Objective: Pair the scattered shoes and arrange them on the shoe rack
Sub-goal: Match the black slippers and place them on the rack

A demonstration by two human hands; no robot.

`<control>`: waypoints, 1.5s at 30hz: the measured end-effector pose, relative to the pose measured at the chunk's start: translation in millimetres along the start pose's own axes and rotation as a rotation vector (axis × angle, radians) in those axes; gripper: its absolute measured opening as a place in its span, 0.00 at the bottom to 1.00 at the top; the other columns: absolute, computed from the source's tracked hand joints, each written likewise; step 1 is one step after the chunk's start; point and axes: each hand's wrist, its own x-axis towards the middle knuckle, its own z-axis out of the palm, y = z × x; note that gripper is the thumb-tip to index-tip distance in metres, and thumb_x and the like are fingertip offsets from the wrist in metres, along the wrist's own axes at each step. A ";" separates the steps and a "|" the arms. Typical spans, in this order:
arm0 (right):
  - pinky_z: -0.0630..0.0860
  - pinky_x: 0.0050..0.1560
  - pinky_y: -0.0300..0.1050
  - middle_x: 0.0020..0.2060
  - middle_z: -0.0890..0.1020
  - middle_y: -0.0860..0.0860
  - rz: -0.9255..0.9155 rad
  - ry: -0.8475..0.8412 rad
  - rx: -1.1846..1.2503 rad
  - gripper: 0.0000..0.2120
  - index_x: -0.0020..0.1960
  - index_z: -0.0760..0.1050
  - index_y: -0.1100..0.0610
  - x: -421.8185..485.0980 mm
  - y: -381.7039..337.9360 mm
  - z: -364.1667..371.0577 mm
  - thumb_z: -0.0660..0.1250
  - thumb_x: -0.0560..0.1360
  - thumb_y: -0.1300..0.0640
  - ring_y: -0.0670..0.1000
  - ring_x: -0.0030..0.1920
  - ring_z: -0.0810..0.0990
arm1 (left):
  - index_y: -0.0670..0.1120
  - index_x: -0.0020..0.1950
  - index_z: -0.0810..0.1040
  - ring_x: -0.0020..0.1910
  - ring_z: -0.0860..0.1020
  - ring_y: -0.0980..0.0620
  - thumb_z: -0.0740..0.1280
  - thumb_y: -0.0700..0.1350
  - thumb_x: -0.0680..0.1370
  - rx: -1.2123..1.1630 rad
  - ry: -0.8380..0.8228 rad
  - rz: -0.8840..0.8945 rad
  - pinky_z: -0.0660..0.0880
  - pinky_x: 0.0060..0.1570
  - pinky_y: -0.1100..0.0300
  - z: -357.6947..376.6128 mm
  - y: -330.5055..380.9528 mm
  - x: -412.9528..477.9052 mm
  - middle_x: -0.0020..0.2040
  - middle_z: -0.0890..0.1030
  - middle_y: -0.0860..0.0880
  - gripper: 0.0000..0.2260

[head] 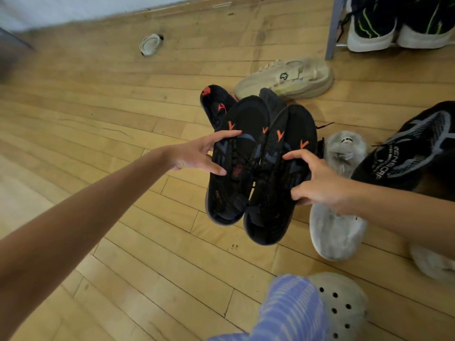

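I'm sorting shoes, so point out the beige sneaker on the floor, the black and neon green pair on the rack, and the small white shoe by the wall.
beige sneaker (285,80): head view, side panel.
black and neon green pair (398,23): head view, heels.
small white shoe (150,44): head view, sole.

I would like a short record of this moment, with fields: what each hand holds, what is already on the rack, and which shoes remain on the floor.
left hand: grips the left black shoe with orange marks
right hand: grips the right black shoe with orange marks
held pair: side by side, touching, lifted above the wooden floor
shoe rack: holds a black pair with green lines
on floor: beige sneaker, black sandal, grey fluffy slipper, black and grey mesh shoe, small pale shoe far away
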 end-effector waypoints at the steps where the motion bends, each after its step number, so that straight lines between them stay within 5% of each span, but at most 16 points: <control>1: 0.82 0.35 0.47 0.61 0.64 0.54 0.000 -0.004 0.005 0.35 0.58 0.70 0.39 0.2 0.0 -0.2 0.65 0.64 0.76 0.64 0.55 0.75 | 0.60 0.74 0.59 0.67 0.70 0.57 0.71 0.31 0.71 -0.002 0.001 -0.002 0.73 0.63 0.58 -0.2 0.0 0.1 0.70 0.66 0.55 0.40; 4: 0.83 0.36 0.48 0.61 0.64 0.55 0.002 -0.009 0.009 0.36 0.58 0.70 0.40 0.0 -0.3 -0.1 0.66 0.64 0.76 0.63 0.56 0.75 | 0.60 0.74 0.58 0.66 0.70 0.60 0.71 0.31 0.72 0.002 -0.001 -0.002 0.75 0.58 0.64 0.0 0.4 0.0 0.68 0.67 0.59 0.40; 20: 0.83 0.39 0.49 0.62 0.64 0.53 0.004 -0.009 0.040 0.37 0.59 0.70 0.39 0.7 -0.4 0.0 0.65 0.63 0.76 0.61 0.56 0.75 | 0.62 0.73 0.59 0.68 0.70 0.57 0.71 0.31 0.72 0.005 -0.005 0.025 0.71 0.64 0.56 -0.6 1.7 0.3 0.71 0.66 0.56 0.40; 29: 0.83 0.38 0.48 0.63 0.68 0.55 -0.016 -0.027 0.070 0.37 0.55 0.71 0.37 -4.3 -8.1 -11.8 0.65 0.63 0.76 0.62 0.55 0.77 | 0.59 0.75 0.59 0.65 0.72 0.63 0.71 0.31 0.72 0.029 -0.016 0.055 0.74 0.60 0.63 -4.4 13.3 3.4 0.69 0.67 0.61 0.40; 37: 0.82 0.49 0.56 0.56 0.76 0.59 -0.036 -0.022 -0.024 0.35 0.63 0.69 0.43 -49.5 -65.0 -93.9 0.65 0.69 0.77 0.62 0.53 0.81 | 0.60 0.75 0.60 0.67 0.72 0.56 0.75 0.37 0.68 -0.074 -0.049 0.242 0.75 0.61 0.58 -3.9 79.6 34.5 0.71 0.68 0.58 0.42; 43: 0.83 0.46 0.52 0.51 0.78 0.57 -0.047 0.188 -0.093 0.34 0.64 0.69 0.45 -109.8 -92.6 -197.2 0.64 0.69 0.78 0.56 0.46 0.80 | 0.60 0.74 0.61 0.67 0.72 0.59 0.73 0.32 0.70 -0.086 -0.102 0.472 0.74 0.60 0.63 30.3 186.4 100.7 0.70 0.68 0.61 0.41; 45: 0.83 0.43 0.49 0.53 0.78 0.55 -0.033 0.245 -0.101 0.33 0.63 0.70 0.44 -132.5 -93.1 -234.2 0.65 0.70 0.77 0.55 0.44 0.81 | 0.61 0.73 0.62 0.68 0.72 0.57 0.75 0.34 0.68 -0.105 -0.163 0.523 0.74 0.63 0.57 50.3 223.4 125.5 0.71 0.67 0.59 0.41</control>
